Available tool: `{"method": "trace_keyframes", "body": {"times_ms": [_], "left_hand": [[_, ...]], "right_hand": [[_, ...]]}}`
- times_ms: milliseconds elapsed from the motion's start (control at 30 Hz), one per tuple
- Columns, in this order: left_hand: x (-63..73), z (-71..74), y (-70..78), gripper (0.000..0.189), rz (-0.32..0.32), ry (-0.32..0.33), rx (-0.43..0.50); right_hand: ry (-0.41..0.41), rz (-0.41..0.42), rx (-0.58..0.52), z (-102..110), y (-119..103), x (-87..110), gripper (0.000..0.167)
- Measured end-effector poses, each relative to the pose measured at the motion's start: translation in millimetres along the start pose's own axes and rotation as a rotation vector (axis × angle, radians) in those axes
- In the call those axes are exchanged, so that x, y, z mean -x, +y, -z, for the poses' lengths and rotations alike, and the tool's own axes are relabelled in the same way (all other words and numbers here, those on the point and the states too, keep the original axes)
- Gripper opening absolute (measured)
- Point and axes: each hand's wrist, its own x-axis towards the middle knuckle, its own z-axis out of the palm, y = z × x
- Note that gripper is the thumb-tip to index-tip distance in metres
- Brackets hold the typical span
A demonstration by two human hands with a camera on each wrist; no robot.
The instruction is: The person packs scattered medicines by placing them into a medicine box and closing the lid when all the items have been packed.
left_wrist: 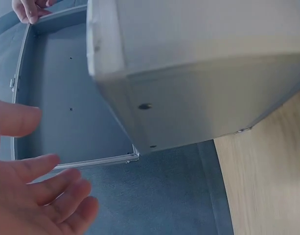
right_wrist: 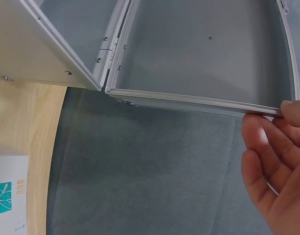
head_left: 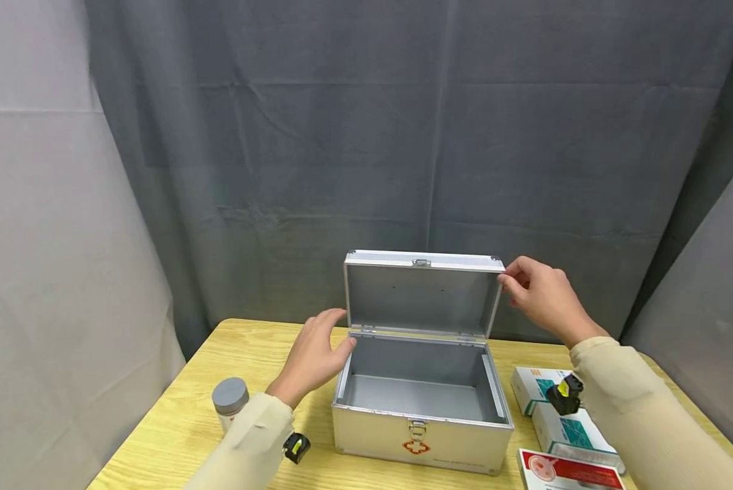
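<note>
A silver metal first-aid box (head_left: 366,432) with a red cross emblem stands on the table, its hinged lid (head_left: 424,299) raised upright at the back. Inside, its grey floor shows bare. My right hand (head_left: 544,296) pinches the upper right corner of the lid between thumb and fingers; in the right wrist view the thumb lies over the rim of the lid (right_wrist: 203,63). Beside the box's left side is my left hand (head_left: 317,350), its thumb and fingers spread apart and holding nothing. The left wrist view shows those fingers (left_wrist: 57,188) relaxed near the lid's side.
Right of the box lie two white and teal cartons (head_left: 571,432) and a red and white carton (head_left: 571,471), partly behind my right sleeve. A grey-capped bottle (head_left: 230,395) stands on the left, partly hidden by my left sleeve. Grey curtain (head_left: 341,136) hangs behind the wooden table (head_left: 250,340).
</note>
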Motion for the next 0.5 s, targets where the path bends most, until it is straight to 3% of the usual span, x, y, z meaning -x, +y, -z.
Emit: {"method": "trace_keyframes", "body": {"times_ms": [233, 500], "left_hand": [[21.2, 1.4, -4.2, 0.045, -0.03, -0.049, -0.033], [26.0, -7.1, -13.6, 0.044, -0.036, -0.059, -0.034]], "right_hand": [[0.052, 0.013, -0.005, -2, 4, -2.9, 0.015], [0.09, -0.034, -0.03, -10, 5, -12.4, 0.021]]}}
